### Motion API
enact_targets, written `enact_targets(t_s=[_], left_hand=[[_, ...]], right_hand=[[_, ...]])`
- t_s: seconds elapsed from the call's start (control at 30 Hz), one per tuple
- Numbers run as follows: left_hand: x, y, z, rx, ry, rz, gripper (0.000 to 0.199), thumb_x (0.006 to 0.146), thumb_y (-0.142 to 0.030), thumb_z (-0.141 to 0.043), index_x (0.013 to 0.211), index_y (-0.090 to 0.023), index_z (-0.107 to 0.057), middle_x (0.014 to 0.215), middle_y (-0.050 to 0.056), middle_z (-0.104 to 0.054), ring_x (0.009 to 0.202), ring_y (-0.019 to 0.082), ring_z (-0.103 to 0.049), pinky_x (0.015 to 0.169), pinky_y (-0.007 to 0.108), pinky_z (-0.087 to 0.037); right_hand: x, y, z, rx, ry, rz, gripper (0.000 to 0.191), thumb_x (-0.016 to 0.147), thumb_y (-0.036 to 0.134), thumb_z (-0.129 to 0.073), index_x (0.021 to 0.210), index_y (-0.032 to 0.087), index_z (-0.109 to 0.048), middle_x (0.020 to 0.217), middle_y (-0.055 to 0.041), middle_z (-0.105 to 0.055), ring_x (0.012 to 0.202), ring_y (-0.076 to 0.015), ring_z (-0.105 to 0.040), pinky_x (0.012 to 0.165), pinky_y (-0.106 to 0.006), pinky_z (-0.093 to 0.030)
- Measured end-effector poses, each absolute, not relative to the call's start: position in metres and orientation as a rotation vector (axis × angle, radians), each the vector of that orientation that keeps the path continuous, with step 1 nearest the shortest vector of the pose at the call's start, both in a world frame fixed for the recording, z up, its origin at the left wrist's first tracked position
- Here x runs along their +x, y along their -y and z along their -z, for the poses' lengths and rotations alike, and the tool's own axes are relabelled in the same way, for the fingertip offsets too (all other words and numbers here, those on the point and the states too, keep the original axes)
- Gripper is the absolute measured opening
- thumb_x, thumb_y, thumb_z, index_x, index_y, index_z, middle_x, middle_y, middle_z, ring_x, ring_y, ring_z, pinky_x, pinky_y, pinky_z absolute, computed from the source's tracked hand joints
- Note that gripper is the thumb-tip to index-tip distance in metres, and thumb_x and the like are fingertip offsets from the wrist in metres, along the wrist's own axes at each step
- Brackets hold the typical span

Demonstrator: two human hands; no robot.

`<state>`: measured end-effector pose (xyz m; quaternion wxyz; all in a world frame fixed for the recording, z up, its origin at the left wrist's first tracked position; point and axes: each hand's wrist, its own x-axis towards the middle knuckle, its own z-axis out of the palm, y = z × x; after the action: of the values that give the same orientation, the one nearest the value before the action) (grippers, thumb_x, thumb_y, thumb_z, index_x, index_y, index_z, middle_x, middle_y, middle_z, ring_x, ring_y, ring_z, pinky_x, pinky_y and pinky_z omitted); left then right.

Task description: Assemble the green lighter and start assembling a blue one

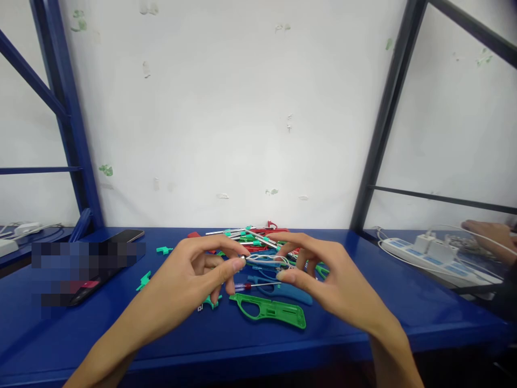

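As two bare hands meet over a blue table (181, 345), a thin bundle of pale wires (264, 257) spans the gap between them; take it as the clock's centre. The hands are apart. The left hand (194, 272), at nine o'clock, is pinched on the bundle's small metal end between thumb and forefinger. The right hand (323, 272), at three, curves thumb and fingers around the other end; whether they close on it, I cannot tell.

Just below, at six o'clock, lies a green handle shell (283, 312) with a finger loop. A blue handle piece (288, 292) is at five, and a screwdriver (241, 287) with a purple and red grip at seven. A pile of coloured parts and metal rods (246, 235) spreads at twelve. Well out at nine rests a phone (125, 236); far off at three are a white power strip (436, 260) and another person's hand (490, 235).
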<state>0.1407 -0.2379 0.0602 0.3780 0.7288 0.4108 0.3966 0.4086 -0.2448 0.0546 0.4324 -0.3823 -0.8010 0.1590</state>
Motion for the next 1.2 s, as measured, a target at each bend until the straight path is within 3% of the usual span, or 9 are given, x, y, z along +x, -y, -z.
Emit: enact_targets(t_s=[0.13,0.27,0.47,0.53,0.6,0.67,0.73,0.93,1.2], left_hand=[[0.14,0.237,-0.058,1.89,-1.059,-0.996,0.038,0.096,-0.06,-0.075,0.115,-0.026,-0.077,0.069,-0.002,-0.07,0.057,0.013,-0.061,0.05,0.021,-0.047],[0.14,0.238,-0.059,1.966,-1.068,-0.97,0.032,0.098,-0.058,-0.073,0.112,-0.029,-0.078,0.071,-0.002,-0.071,0.059,0.013,-0.062,0.051,0.021,-0.049],[0.136,0.237,-0.064,2.211,-1.077,-0.826,0.023,0.101,-0.051,-0.071,0.1,-0.03,-0.081,0.084,-0.002,-0.076,0.063,0.013,-0.067,0.058,0.022,-0.053],[0.134,0.234,-0.064,2.284,-1.101,-0.781,0.025,0.102,-0.05,-0.068,0.101,-0.03,-0.081,0.089,-0.001,-0.077,0.068,0.014,-0.07,0.062,0.024,-0.054],[0.132,0.229,-0.063,2.346,-1.147,-0.785,0.027,0.103,-0.051,-0.065,0.102,-0.029,-0.081,0.095,0.0,-0.079,0.072,0.016,-0.07,0.065,0.027,-0.054],[0.131,0.225,-0.061,2.39,-1.197,-0.786,0.03,0.102,-0.052,-0.063,0.104,-0.028,-0.082,0.097,0.002,-0.079,0.074,0.018,-0.069,0.065,0.029,-0.053],[0.13,0.221,-0.058,2.407,-1.234,-0.77,0.032,0.103,-0.054,-0.062,0.108,-0.029,-0.082,0.098,0.003,-0.079,0.074,0.019,-0.068,0.066,0.03,-0.052],[0.128,0.219,-0.056,2.415,-1.253,-0.787,0.031,0.104,-0.055,-0.062,0.109,-0.031,-0.081,0.111,0.001,-0.079,0.077,0.018,-0.066,0.069,0.031,-0.052],[0.131,0.22,-0.057,2.45,-1.235,-0.778,0.032,0.104,-0.056,-0.062,0.107,-0.031,-0.081,0.11,0.001,-0.079,0.076,0.018,-0.064,0.072,0.031,-0.052]], right_hand=[[0.412,0.242,-0.056,-0.949,2.028,-0.423,0.023,0.097,0.045,-0.081,0.118,0.036,-0.084,0.097,0.0043,-0.082,0.062,-0.0101,-0.063,0.06,-0.023,-0.051],[0.41,0.241,-0.057,-0.96,2.082,-0.398,0.019,0.098,0.045,-0.08,0.113,0.034,-0.086,0.09,0.0044,-0.082,0.065,-0.0115,-0.065,0.061,-0.023,-0.05],[0.414,0.239,-0.056,-1.1,2.076,-0.336,0.051,0.115,0.053,-0.044,0.101,0.024,-0.084,0.08,-0.0002,-0.078,0.061,-0.0143,-0.065,0.063,-0.028,-0.048],[0.417,0.235,-0.052,-1.225,2.157,-0.299,0.044,0.114,0.05,-0.048,0.105,0.026,-0.083,0.084,-0.001,-0.079,0.07,-0.0178,-0.07,0.068,-0.029,-0.049],[0.419,0.229,-0.046,-1.282,2.265,-0.326,0.03,0.111,0.041,-0.055,0.12,0.029,-0.082,0.103,-0.0023,-0.083,0.09,-0.0219,-0.074,0.08,-0.032,-0.053],[0.418,0.222,-0.039,-1.271,2.357,-0.409,0.027,0.107,0.034,-0.062,0.129,0.031,-0.079,0.121,-0.0031,-0.081,0.109,-0.0243,-0.073,0.093,-0.035,-0.053],[0.416,0.216,-0.034,-1.269,2.411,-0.507,0.027,0.104,0.032,-0.068,0.129,0.029,-0.078,0.127,-0.0042,-0.079,0.116,-0.0258,-0.07,0.098,-0.038,-0.053],[0.41,0.205,-0.023,-1.436,2.559,-0.568,0.05,0.085,0.046,-0.09,0.127,0.025,-0.074,0.124,-0.0072,-0.072,0.11,-0.029,-0.067,0.089,-0.037,-0.052],[0.408,0.2,-0.021,-1.517,2.588,-0.689,0.029,0.084,0.035,-0.09,0.106,0.025,-0.075,0.103,0.0001,-0.073,0.091,-0.0208,-0.067,0.073,-0.029,-0.047]])
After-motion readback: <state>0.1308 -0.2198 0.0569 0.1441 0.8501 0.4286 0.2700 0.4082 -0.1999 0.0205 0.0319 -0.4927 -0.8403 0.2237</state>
